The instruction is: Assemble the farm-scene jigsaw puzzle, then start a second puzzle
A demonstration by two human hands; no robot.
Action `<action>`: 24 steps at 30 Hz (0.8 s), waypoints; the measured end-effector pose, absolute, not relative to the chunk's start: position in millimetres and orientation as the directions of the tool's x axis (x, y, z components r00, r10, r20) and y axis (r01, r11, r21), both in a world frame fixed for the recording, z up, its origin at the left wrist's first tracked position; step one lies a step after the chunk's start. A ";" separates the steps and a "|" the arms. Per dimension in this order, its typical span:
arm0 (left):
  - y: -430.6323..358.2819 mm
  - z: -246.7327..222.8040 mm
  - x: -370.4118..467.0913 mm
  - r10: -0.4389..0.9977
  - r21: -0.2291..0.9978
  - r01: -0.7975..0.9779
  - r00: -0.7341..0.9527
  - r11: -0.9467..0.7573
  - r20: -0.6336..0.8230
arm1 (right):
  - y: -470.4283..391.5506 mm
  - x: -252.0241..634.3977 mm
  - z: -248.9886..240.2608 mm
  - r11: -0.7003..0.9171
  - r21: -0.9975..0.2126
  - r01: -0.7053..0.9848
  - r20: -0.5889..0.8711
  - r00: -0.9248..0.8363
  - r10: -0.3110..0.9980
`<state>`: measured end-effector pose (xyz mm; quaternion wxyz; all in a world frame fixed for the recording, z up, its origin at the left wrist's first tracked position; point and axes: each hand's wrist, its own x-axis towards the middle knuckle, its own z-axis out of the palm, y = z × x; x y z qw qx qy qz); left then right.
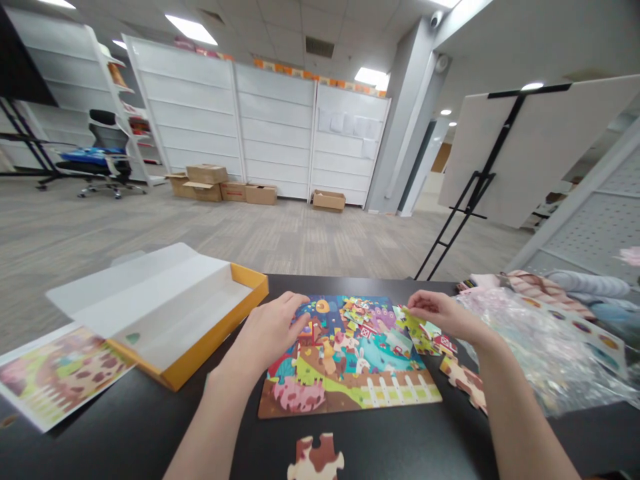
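The right hand (443, 312) has its thumb and fingertips drawn together just beyond the far right corner of the puzzle (345, 393), above some green pieces (417, 333); whether a piece is pinched between them cannot be told. The left hand (273, 330) is loosely spread at the far left edge of the puzzle, thumb reaching inward over it, with nothing visibly clasped. Whether it presses on the puzzle or only hovers is unclear.

The puzzle lies flat on the table (390, 447), between the two forearms. Its near part, with a pink pig and a white fence, looks joined up. Some loose pieces (357, 310) seem to be heaped on its far middle part, though the detail there is too small to be sure. Along the right side of the puzzle lie the green pieces, a barn piece (445, 344) and, nearer the person, some brown-and-cream pieces (465, 381). A cow-patterned piece (317, 459) lies apart, in front of the puzzle's near edge.

To the left of the puzzle sits the yellow box (220, 340), lid up, with a printed sheet (65, 377) beyond it. A clear plastic bag (533, 347) lies to the puzzle's right.

The step in hand appears to be sorting or picking among the pieces at the puzzle's right. The next move probably calls for a fine pinch on one piece's edge, a check of its colours and tabs, and a steady left hand so that the joined part does not shift.
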<state>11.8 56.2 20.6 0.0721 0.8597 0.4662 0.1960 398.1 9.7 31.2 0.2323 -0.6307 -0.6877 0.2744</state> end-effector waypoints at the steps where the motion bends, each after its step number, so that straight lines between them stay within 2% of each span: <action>1: 55.9 20.6 12.1 0.828 0.304 0.773 0.491 -0.557 0.270 | 9.3 403.5 31.0 0.034 -0.628 0.777 -0.006 -0.049 0.999; 5: 54.8 19.0 13.2 0.818 0.289 0.768 0.507 -0.572 0.271 | 4.5 428.2 26.5 -0.087 -0.405 0.910 -0.034 0.080 0.996; 11: 52.6 16.3 12.3 0.817 0.275 0.771 0.515 -0.574 0.260 | -0.3 448.7 14.9 -0.199 -0.276 0.940 -0.220 0.140 0.965; 15: 49.8 16.5 12.0 0.815 0.276 0.768 0.524 -0.578 0.247 | 1.1 437.6 19.4 -0.232 -0.245 0.941 -0.270 0.164 0.949; 20: 46.3 16.5 15.8 0.813 0.267 0.769 0.531 -0.581 0.240 | 0.1 389.4 33.7 -0.054 -0.345 0.937 -0.254 -0.037 0.967; 24: 45.1 16.6 19.4 0.820 0.272 0.773 0.536 -0.572 0.202 | 1.3 358.0 30.4 -0.095 -0.271 0.958 -0.302 0.009 0.953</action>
